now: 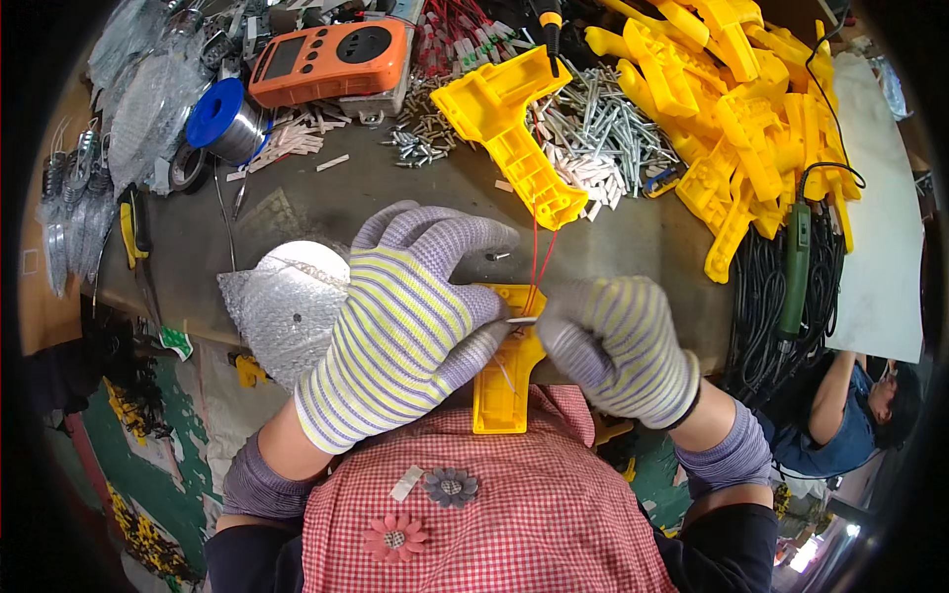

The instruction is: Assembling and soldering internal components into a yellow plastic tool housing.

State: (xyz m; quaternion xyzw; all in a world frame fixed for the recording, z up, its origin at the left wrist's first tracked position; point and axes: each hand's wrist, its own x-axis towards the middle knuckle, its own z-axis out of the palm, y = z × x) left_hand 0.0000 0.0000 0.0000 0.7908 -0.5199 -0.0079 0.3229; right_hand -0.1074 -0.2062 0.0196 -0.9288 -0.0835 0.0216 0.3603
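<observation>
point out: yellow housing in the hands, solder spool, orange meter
yellow housing (502, 395), head view, on its lower handle part below the hands.
solder spool (217, 112), head view, on the blue end flange.
orange meter (331, 59), head view, on the middle of its orange face.

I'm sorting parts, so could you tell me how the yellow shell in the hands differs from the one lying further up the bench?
The held shell is mostly covered by both gloved hands; the far shell lies fully exposed. Red wires run into the held shell; the far shell lies untouched. Both are yellow plastic, gun-shaped.
</observation>
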